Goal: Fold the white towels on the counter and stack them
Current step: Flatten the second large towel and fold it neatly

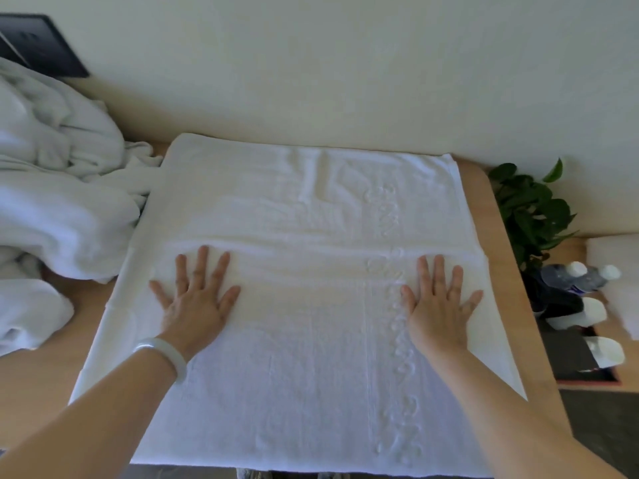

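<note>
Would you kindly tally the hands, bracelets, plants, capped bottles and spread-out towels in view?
Hands: 2, left hand and right hand
Bracelet: 1
Plant: 1
Capped bottles: 2
Spread towel: 1
Total: 7

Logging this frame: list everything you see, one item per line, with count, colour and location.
spread towel: one, white, flat across the middle of the counter
crumpled towels: a heap, count unclear, white, left end of the counter
counter: one, light wood, against the wall
panel: one, dark, on the wall at upper left
plant: one, green, beyond the counter's right end
bottles: two, clear with white caps, below the plant
tray: one, dark, at right, holding small white items
bracelet: one, pale, on the left wrist
left hand: flat on the spread towel, fingers spread
right hand: flat on the spread towel, fingers spread
</note>
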The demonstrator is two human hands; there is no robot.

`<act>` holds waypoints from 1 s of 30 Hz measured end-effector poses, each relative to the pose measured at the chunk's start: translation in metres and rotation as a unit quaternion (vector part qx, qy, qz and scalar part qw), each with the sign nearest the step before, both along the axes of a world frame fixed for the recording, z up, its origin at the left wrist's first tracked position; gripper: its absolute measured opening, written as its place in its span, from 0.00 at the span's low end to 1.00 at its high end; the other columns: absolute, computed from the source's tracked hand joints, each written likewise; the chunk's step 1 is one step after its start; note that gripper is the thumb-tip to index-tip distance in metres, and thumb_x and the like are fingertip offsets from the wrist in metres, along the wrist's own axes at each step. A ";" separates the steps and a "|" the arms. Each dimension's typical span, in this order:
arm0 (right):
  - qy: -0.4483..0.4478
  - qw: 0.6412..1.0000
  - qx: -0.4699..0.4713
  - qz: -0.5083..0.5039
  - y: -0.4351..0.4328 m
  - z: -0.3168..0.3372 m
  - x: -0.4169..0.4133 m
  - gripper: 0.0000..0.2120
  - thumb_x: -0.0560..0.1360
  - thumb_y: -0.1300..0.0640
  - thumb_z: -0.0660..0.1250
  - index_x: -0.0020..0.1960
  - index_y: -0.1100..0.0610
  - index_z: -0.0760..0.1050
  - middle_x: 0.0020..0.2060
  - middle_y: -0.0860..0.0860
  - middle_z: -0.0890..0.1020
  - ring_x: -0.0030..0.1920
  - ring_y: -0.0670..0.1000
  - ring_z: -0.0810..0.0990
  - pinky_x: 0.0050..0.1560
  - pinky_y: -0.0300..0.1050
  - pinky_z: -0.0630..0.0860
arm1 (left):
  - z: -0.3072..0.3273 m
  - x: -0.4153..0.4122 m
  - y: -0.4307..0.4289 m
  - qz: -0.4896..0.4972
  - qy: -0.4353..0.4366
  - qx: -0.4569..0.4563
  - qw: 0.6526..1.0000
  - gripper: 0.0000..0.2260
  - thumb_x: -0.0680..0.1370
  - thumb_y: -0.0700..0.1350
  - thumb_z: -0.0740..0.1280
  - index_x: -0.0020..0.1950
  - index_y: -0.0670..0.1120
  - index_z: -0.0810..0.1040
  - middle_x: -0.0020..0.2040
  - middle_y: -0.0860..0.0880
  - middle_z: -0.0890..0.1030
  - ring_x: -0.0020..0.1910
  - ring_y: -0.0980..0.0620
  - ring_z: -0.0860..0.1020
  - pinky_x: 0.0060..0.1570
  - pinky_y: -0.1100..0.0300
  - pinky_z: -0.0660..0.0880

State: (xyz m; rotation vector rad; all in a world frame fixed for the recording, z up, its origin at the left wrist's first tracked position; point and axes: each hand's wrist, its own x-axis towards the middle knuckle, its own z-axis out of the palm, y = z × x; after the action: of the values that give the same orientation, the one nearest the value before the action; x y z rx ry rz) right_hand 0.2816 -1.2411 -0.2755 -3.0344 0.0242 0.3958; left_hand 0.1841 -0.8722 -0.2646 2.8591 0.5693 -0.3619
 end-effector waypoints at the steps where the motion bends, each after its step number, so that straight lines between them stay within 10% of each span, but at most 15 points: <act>1: -0.005 1.000 0.000 0.000 0.002 0.000 0.008 0.29 0.80 0.37 0.34 0.76 0.45 0.26 0.77 0.47 0.31 0.78 0.57 0.33 0.72 0.71 0.36 | 0.000 0.009 0.002 0.002 -0.004 0.002 1.000 0.29 0.75 0.70 0.34 0.75 0.65 0.32 0.79 0.56 0.34 0.78 0.45 0.36 0.70 0.29 0.40; 13: -0.011 1.000 -0.008 -0.008 0.026 0.002 0.097 0.30 0.82 0.38 0.38 0.79 0.47 0.33 0.79 0.47 0.35 0.78 0.56 0.36 0.74 0.68 0.36 | 0.000 0.121 0.033 -0.017 0.013 -0.008 1.000 0.28 0.80 0.65 0.44 0.77 0.64 0.37 0.79 0.55 0.35 0.78 0.44 0.37 0.70 0.29 0.38; 21: -0.065 0.981 0.061 0.170 0.004 0.002 -0.056 0.29 0.84 0.43 0.41 0.80 0.55 0.52 0.80 0.50 0.51 0.80 0.51 0.49 0.76 0.59 0.45 | -0.008 -0.004 -0.079 -0.200 -0.116 -0.004 0.973 0.27 0.82 0.60 0.44 0.80 0.53 0.55 0.81 0.49 0.53 0.79 0.45 0.54 0.74 0.37 0.52; 26: -0.085 0.991 0.092 -0.038 -0.067 0.021 -0.081 0.28 0.84 0.46 0.52 0.80 0.56 0.54 0.78 0.51 0.58 0.78 0.50 0.56 0.78 0.48 0.52 | -0.007 -0.022 -0.099 -0.149 -0.111 0.006 0.983 0.27 0.81 0.56 0.48 0.78 0.47 0.63 0.78 0.44 0.61 0.76 0.42 0.61 0.72 0.41 0.52; 30: -0.079 0.961 0.166 -0.206 -0.082 0.053 -0.082 0.16 0.79 0.55 0.66 0.65 0.58 0.71 0.59 0.53 0.77 0.54 0.50 0.75 0.52 0.45 0.72 | 0.005 -0.038 -0.163 -0.217 -0.125 -0.002 0.968 0.26 0.80 0.53 0.51 0.76 0.44 0.64 0.77 0.43 0.62 0.76 0.41 0.61 0.70 0.41 0.54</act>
State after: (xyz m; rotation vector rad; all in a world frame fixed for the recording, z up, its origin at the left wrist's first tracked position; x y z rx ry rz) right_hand 0.1996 -1.3233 -0.2222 -2.6239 0.5144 0.1075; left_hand 0.1465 -1.0352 -0.2597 2.9426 -0.1079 -0.0593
